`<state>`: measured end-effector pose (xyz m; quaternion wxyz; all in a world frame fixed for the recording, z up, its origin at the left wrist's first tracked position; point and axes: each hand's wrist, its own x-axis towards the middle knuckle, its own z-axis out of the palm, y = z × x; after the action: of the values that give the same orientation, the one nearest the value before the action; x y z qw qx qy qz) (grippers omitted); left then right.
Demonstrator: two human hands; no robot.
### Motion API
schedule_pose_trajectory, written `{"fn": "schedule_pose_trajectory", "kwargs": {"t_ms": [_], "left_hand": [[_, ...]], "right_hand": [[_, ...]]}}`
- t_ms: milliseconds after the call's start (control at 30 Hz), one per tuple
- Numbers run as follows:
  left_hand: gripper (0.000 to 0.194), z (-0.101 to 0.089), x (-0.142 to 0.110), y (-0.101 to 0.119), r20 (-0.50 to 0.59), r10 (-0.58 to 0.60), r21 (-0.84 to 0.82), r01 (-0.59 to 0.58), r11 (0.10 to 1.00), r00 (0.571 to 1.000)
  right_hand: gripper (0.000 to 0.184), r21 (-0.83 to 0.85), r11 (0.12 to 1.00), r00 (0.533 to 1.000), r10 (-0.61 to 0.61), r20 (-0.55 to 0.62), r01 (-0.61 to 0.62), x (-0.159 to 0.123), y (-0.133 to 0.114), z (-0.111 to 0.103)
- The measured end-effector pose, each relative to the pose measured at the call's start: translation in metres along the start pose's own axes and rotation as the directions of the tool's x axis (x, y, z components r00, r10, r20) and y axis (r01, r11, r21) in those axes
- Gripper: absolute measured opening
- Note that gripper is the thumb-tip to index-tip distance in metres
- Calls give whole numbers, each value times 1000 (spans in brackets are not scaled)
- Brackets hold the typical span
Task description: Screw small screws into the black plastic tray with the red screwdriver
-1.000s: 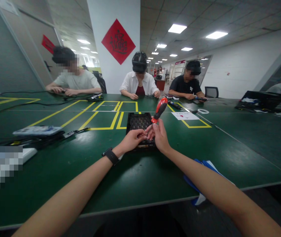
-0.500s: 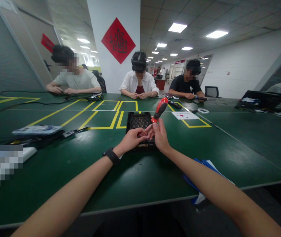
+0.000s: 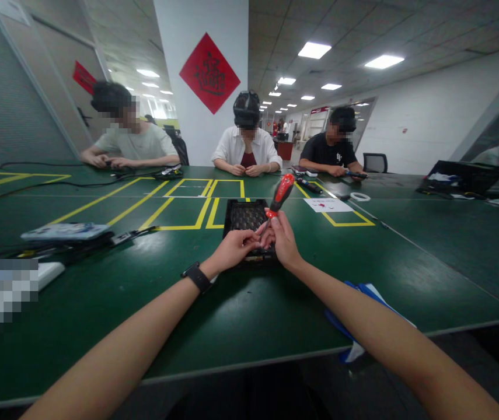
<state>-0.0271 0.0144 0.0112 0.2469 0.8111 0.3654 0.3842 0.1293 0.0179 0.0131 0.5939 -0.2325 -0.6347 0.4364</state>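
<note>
My right hand [image 3: 287, 244] is closed on a screwdriver [image 3: 281, 195] with a red and black handle. The handle points up and leans to the right, while the shaft slants down between my two hands. My left hand [image 3: 231, 249], with a dark watch on the wrist, is pinched by the shaft's lower end; what its fingertips hold is hidden. Both hands are over the near part of a black plastic tray [image 3: 228, 219] with a patterned bottom. My fingers cover the screwdriver's tip.
On the green table [image 3: 275, 321], a blue and white cloth [image 3: 341, 326] lies by my right forearm. Cables and a pale flat box [image 3: 65, 231] are at the left. A printed sheet [image 3: 327, 205] and a white ring [image 3: 360, 197] lie beyond the tray. Several people sit around the table.
The screwdriver handle has shifted slightly left. My hands stay almost in place over the tray. Across the table, the person in the white shirt has brought both hands together.
</note>
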Motion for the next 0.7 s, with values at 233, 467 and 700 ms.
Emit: {"fn": "schedule_pose_trajectory", "kwargs": {"t_ms": [233, 467, 700], "left_hand": [[21, 1, 0, 2, -43, -23, -16, 23, 1000, 999], [20, 2, 1, -3, -63, -43, 30, 45, 999, 997], [20, 1, 0, 1, -10, 9, 10, -8, 1000, 1000]], "right_hand": [[35, -23, 999, 999, -40, -17, 39, -2, -2, 2], [36, -34, 999, 999, -36, -16, 36, -3, -3, 2], [36, 2, 1000, 1000, -13, -19, 13, -1, -2, 0]]}}
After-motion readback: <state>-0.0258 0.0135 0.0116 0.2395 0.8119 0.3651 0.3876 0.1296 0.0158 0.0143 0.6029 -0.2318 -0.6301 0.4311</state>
